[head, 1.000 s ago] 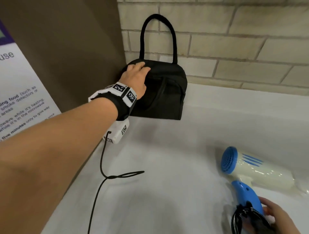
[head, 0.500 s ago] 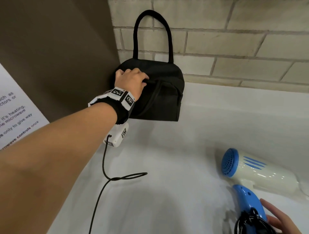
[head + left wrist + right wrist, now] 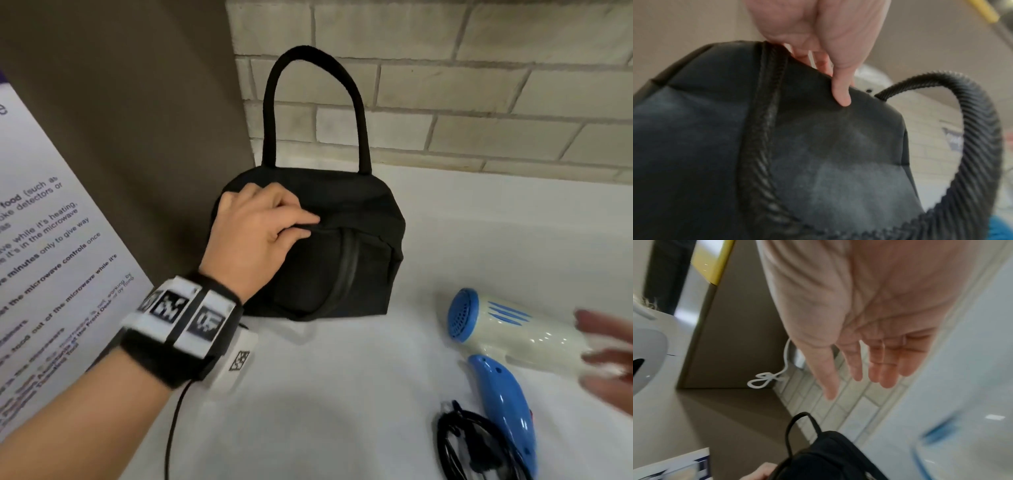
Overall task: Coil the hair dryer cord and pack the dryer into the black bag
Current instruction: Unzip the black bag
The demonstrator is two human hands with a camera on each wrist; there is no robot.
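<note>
Left hand [image 3: 255, 233] is on top of the black bag [image 3: 346, 236], fingers [image 3: 840, 91] curled over its upper edge and pinching the fabric right by the zipper seam [image 3: 347, 267]. The bag sits on the white surface [image 3: 342, 394], and its carry handle [image 3: 315, 102] stands up on the far side of that hand, against the brick wall [image 3: 479, 85].

Right hand [image 3: 869, 340] is spread flat with the fingers straight, holding nothing, blurry in the head view. It hovers over the nozzle end of the hair dryer [image 3: 507, 335], not clearly touching it.

The dryer lies on the surface right of the bag, apart from it: cream barrel, blue grille pointing toward the left hand, blue grip [image 3: 503, 404] pointing toward the person. The cord [image 3: 466, 442] is a coiled black bundle just beside the grip's end.

A printed notice [image 3: 44, 260] leans left of the left wrist.
</note>
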